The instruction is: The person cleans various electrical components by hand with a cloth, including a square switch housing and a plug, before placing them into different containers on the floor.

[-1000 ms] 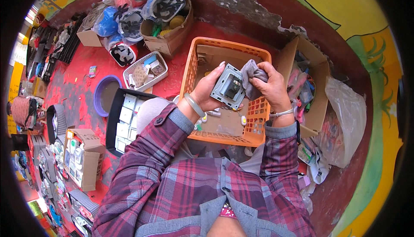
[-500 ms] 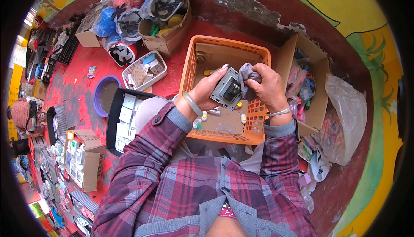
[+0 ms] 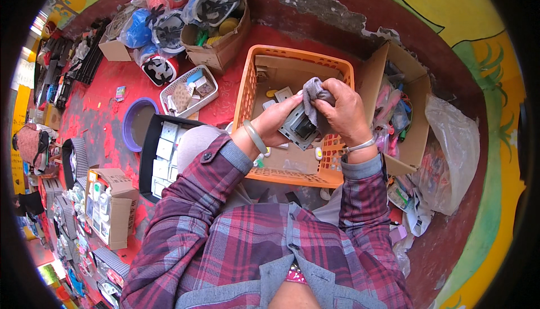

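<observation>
My left hand (image 3: 275,122) grips a square grey electrical wall plate (image 3: 298,129) by its left side. A dark raised block stands in the middle of its upturned face. In my right hand (image 3: 343,110) is a bunched grey cloth (image 3: 315,96), pinched between thumb and fingers and pressed on the plate's upper edge. The cloth and fingers hide part of the plate. Both hands are above an orange plastic basket (image 3: 246,84) lined with cardboard. Inside it lie white pieces (image 3: 284,95) and several small white-and-yellow items.
At my right stand an open cardboard box (image 3: 408,162) of bagged goods and a clear plastic bag (image 3: 450,146). To the left are a purple basin (image 3: 128,134), a black tray of white square plates (image 3: 163,148) and a white basket (image 3: 191,109). Bagged helmets (image 3: 209,8) are piled farther back.
My right hand has carried the cloth slightly left, onto the plate's upper edge. The plate has shifted slightly down and right, so white pieces in the basket show behind it.
</observation>
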`<state>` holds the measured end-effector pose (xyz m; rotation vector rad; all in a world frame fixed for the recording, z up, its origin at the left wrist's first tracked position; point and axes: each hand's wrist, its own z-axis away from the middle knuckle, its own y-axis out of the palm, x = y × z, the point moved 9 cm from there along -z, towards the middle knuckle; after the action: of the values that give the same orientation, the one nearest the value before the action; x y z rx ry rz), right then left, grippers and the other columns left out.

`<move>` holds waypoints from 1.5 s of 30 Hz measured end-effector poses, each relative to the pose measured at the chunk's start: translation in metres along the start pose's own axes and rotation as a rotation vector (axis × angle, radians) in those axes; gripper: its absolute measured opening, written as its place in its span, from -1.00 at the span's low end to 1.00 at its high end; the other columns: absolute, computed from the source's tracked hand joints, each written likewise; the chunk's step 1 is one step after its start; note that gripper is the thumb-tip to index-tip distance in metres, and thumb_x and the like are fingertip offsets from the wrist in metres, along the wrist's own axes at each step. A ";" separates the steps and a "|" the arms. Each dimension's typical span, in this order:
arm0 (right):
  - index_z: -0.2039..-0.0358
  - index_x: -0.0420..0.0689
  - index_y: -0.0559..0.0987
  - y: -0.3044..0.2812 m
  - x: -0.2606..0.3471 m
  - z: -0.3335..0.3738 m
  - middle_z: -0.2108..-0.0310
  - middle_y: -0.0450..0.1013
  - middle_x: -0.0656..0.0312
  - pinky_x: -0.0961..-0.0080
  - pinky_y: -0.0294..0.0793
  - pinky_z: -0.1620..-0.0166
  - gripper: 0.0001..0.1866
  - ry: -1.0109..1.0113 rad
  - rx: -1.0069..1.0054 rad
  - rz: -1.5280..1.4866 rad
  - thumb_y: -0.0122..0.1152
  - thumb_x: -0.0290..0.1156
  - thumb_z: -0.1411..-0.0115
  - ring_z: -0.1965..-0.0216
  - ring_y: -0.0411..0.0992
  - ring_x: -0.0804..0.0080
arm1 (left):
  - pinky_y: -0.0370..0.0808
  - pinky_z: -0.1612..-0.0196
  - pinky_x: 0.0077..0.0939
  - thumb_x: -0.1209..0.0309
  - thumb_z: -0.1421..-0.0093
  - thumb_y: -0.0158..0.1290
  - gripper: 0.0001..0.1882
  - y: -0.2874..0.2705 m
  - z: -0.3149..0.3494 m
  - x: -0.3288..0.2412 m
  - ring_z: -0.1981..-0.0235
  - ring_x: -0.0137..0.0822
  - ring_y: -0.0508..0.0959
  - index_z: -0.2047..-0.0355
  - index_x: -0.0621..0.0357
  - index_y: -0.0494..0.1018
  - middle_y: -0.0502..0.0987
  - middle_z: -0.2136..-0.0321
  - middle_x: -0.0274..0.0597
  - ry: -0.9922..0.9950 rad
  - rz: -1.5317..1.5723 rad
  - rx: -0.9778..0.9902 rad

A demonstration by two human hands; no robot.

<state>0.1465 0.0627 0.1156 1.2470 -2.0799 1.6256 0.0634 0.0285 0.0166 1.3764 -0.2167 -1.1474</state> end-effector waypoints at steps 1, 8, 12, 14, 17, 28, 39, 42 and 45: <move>0.34 -0.17 0.44 0.001 -0.003 0.001 0.42 0.41 0.08 0.30 0.41 0.26 -0.74 0.035 0.038 -0.021 0.25 -0.46 0.09 0.33 0.42 0.09 | 0.61 0.30 -0.13 -0.01 -0.35 -0.35 -0.49 0.001 0.001 -0.001 0.24 -0.13 0.59 -0.11 0.06 0.22 0.49 0.12 -0.06 0.003 -0.008 -0.012; 0.40 -0.22 0.45 0.004 -0.031 0.011 0.44 0.42 0.06 0.32 0.41 0.28 -0.78 0.168 0.238 -0.059 0.23 -0.49 0.10 0.33 0.43 0.10 | 0.62 0.34 -0.17 0.00 -0.34 -0.32 -0.49 -0.008 0.003 -0.004 0.31 -0.16 0.60 -0.08 0.10 0.25 0.51 0.17 -0.04 0.018 -0.082 -0.040; 0.42 -0.22 0.44 -0.002 -0.021 0.010 0.45 0.41 0.05 0.29 0.40 0.27 -0.78 0.103 0.177 0.019 0.22 -0.49 0.12 0.33 0.42 0.07 | 0.60 0.27 -0.28 0.01 -0.35 -0.30 -0.50 -0.002 0.007 -0.009 0.30 -0.25 0.59 0.04 0.17 0.37 0.53 0.24 -0.10 0.032 -0.060 -0.048; 0.42 -0.22 0.43 0.000 -0.016 0.008 0.45 0.40 0.05 0.29 0.40 0.27 -0.78 0.079 0.137 -0.011 0.23 -0.49 0.12 0.34 0.42 0.07 | 0.62 0.31 -0.21 0.01 -0.34 -0.30 -0.51 -0.009 0.004 -0.005 0.31 -0.21 0.60 -0.03 0.12 0.30 0.52 0.20 -0.07 -0.004 -0.072 -0.053; 0.42 -0.21 0.43 0.005 -0.005 0.004 0.45 0.40 0.06 0.29 0.40 0.28 -0.78 0.036 0.110 -0.034 0.24 -0.48 0.11 0.34 0.41 0.07 | 0.62 0.34 -0.18 0.03 -0.35 -0.31 -0.53 -0.011 0.001 0.007 0.30 -0.18 0.60 -0.06 0.08 0.26 0.51 0.17 -0.08 -0.016 -0.021 -0.073; 0.41 -0.22 0.44 0.011 -0.027 0.009 0.45 0.42 0.06 0.30 0.41 0.30 -0.77 0.178 0.230 -0.137 0.23 -0.48 0.11 0.37 0.43 0.06 | 0.62 0.37 -0.20 0.01 -0.35 -0.34 -0.51 -0.003 0.005 0.001 0.29 -0.13 0.60 -0.07 0.08 0.25 0.51 0.18 -0.05 -0.026 -0.073 -0.016; 0.42 -0.21 0.43 0.009 -0.019 0.011 0.43 0.41 0.03 0.23 0.40 0.26 -0.80 0.089 0.207 0.015 0.18 -0.46 0.10 0.32 0.41 0.00 | 0.60 0.35 -0.30 -0.02 -0.35 -0.34 -0.49 -0.011 0.005 -0.003 0.33 -0.23 0.59 0.01 0.13 0.33 0.53 0.23 -0.08 0.001 -0.111 -0.106; 0.44 -0.20 0.42 0.008 -0.006 0.006 0.45 0.40 0.05 0.26 0.40 0.28 -0.81 0.023 0.138 -0.024 0.19 -0.48 0.11 0.33 0.41 0.02 | 0.62 0.35 -0.24 0.02 -0.35 -0.33 -0.50 -0.011 0.001 0.004 0.27 -0.14 0.59 -0.07 0.12 0.25 0.50 0.16 -0.02 -0.021 -0.096 -0.047; 0.44 -0.20 0.41 0.008 0.000 0.003 0.47 0.39 0.06 0.30 0.41 0.31 -0.80 0.007 0.090 -0.043 0.21 -0.49 0.12 0.36 0.41 0.06 | 0.62 0.35 -0.22 0.03 -0.36 -0.35 -0.50 -0.015 -0.003 0.010 0.24 -0.08 0.59 -0.08 0.14 0.23 0.50 0.15 0.03 0.000 -0.062 -0.108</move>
<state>0.1418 0.0600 0.1091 1.3035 -1.9813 1.7196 0.0625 0.0263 -0.0009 1.2954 -0.1111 -1.1936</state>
